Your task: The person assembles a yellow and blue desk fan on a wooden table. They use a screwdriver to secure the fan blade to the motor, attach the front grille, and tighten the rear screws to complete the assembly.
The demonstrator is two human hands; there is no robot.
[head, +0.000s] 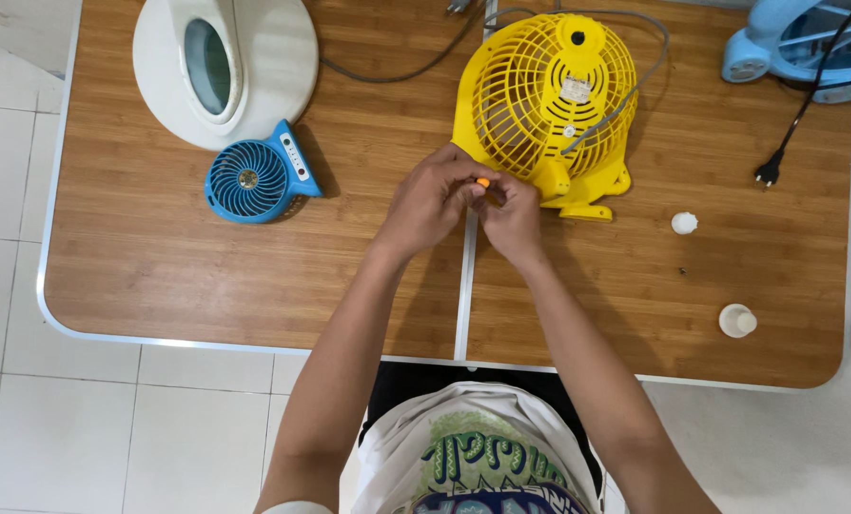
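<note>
1. White floor tiles (7,286) surround a low wooden table (159,266) with a pale rim, and a thin light seam runs down its middle from the far edge to the near one.
2. Both hands meet right over that seam, just in front of a yellow fan (544,100) that lies grille-up on the table.
3. Left hand (430,202): fingers curled in, pinching a small orange piece (483,182) at the fingertips.
4. Right hand (511,217): fingers also curled, pressed against the left hand and closing on the same orange piece from the other side.
5. That orange piece is mostly hidden by the fingers, so I cannot tell its shape; it sits between the two hands, close to the yellow fan's lower edge.
6. A grey cord (635,86) loops over the yellow fan's grille and off toward the far edge.
7. Well to the left, a small blue fan (254,178) lies flat, touching a large white round appliance (225,67) with a bluish oval window.
8. At the far right corner a light blue appliance (792,38) is partly out of view, and a black plug (768,172) on its cord rests on the wood nearby.
9. Right of the hands lie a small white cap (684,223) and, nearer the table's front edge, a white knob (736,321), each well apart from the fan.
</note>
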